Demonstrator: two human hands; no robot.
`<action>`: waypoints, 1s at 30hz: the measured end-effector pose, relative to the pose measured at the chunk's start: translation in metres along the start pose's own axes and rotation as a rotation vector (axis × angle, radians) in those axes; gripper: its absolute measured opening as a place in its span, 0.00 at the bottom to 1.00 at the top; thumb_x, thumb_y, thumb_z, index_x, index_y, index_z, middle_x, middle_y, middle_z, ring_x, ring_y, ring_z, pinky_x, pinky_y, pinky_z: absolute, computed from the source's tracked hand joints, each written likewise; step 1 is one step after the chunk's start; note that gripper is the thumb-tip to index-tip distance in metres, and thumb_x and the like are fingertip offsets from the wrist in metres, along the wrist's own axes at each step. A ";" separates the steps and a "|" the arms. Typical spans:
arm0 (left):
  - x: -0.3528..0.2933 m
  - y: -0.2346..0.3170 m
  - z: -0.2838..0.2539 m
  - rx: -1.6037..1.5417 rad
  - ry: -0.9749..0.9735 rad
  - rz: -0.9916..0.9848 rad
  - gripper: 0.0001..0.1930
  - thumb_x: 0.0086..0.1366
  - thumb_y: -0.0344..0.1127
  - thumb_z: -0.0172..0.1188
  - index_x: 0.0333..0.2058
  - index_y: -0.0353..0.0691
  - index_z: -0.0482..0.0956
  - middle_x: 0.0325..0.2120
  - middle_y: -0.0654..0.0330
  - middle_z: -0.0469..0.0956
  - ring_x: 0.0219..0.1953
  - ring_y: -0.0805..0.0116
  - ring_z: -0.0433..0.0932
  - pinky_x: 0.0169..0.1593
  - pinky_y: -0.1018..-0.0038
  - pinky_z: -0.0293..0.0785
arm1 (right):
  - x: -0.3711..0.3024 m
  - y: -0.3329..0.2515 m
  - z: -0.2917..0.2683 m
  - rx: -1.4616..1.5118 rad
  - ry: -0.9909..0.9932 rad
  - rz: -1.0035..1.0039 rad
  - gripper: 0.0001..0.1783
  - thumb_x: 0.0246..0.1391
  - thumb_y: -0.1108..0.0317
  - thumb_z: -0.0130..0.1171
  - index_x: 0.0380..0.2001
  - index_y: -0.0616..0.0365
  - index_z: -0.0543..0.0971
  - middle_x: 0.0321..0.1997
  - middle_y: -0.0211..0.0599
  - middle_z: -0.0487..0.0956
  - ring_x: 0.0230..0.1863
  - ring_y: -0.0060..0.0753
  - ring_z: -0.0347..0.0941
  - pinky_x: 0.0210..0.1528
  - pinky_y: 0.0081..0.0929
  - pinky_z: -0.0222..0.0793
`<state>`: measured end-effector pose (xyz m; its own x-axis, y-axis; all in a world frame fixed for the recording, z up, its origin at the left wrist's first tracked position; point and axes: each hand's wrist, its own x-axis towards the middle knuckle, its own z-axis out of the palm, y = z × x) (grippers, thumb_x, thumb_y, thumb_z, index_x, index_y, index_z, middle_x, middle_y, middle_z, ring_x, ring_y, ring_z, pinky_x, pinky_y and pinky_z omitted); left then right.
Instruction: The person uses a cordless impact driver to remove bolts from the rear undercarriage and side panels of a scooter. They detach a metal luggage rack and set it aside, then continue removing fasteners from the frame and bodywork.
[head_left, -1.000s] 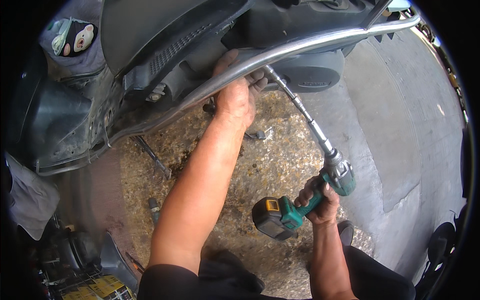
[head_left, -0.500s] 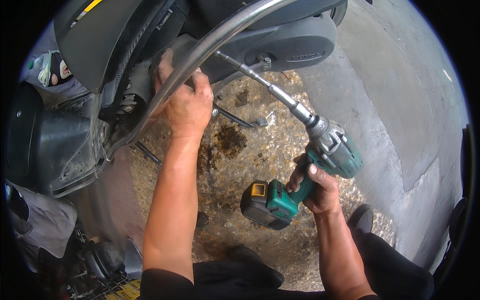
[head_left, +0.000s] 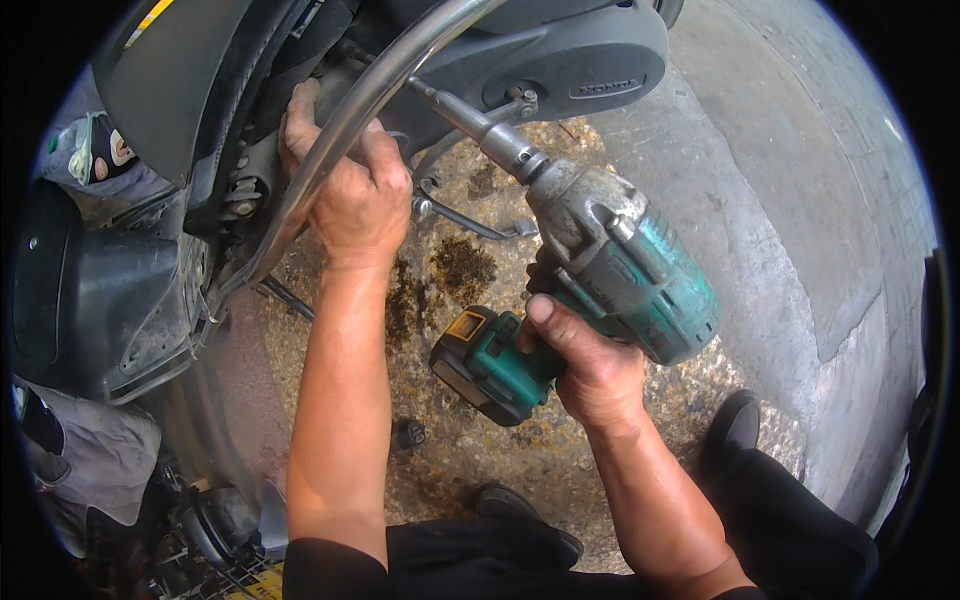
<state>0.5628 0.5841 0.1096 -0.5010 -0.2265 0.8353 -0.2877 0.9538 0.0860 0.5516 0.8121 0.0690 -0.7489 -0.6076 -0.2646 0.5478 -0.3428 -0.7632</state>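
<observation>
A green and grey cordless impact wrench (head_left: pixel 640 270) is in my right hand (head_left: pixel 600 375), which wraps round its grip above the black battery. From its nose a long silver socket extension (head_left: pixel 455 108) runs up and left, passing behind a curved metal bar (head_left: pixel 385 85) on the scooter. My left hand (head_left: pixel 350 215) reaches up behind that bar, fingers spread against the scooter's dark body. Part of those fingers is covered by the bar. The extension's far end lies in shadow near the dark engine cover (head_left: pixel 590 75), and what it meets is unclear.
The scooter's seat-like black panel (head_left: pixel 110 290) is at the left. Below it, grey cloth (head_left: pixel 100 450) and cluttered parts lie at the lower left. A small black piece (head_left: pixel 408 433) rests on the stained floor (head_left: pixel 460 275). My shoes (head_left: pixel 738 425) are near the lower edge.
The impact wrench and my right hand have moved up and left, pushing the extension further behind the bar. My left hand has shifted slightly left.
</observation>
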 end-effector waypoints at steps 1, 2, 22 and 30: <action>0.001 -0.001 0.001 -0.006 0.003 0.001 0.28 0.60 0.31 0.56 0.57 0.30 0.59 0.52 0.38 0.68 0.55 0.39 0.66 0.62 0.53 0.59 | 0.000 0.000 0.005 -0.037 0.013 0.002 0.20 0.48 0.71 0.68 0.44 0.61 0.75 0.34 0.34 0.77 0.26 0.29 0.72 0.29 0.26 0.71; 0.002 -0.001 0.002 -0.011 0.007 0.000 0.26 0.61 0.32 0.55 0.56 0.29 0.61 0.52 0.38 0.68 0.55 0.38 0.66 0.62 0.52 0.59 | -0.001 0.001 0.009 -0.074 0.021 -0.002 0.20 0.48 0.71 0.69 0.44 0.61 0.76 0.33 0.33 0.77 0.26 0.28 0.72 0.29 0.26 0.71; 0.037 -0.013 0.018 -1.670 0.210 -1.165 0.09 0.64 0.28 0.47 0.40 0.32 0.72 0.34 0.51 0.76 0.39 0.59 0.75 0.46 0.62 0.76 | -0.024 0.031 0.054 -0.445 -0.222 -0.091 0.23 0.47 0.67 0.66 0.47 0.61 0.75 0.40 0.43 0.81 0.37 0.38 0.79 0.41 0.30 0.75; 0.041 -0.009 0.024 -1.618 0.213 -1.134 0.11 0.62 0.31 0.48 0.39 0.29 0.71 0.34 0.48 0.76 0.35 0.57 0.76 0.43 0.62 0.78 | -0.027 0.042 0.061 -0.143 -0.252 -0.079 0.18 0.48 0.73 0.64 0.44 0.60 0.77 0.34 0.32 0.82 0.34 0.20 0.77 0.38 0.24 0.74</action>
<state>0.5257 0.5619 0.1300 -0.5313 -0.8431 0.0829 0.5893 -0.2975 0.7512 0.6172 0.7704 0.0800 -0.6610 -0.7480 -0.0603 0.4201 -0.3023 -0.8557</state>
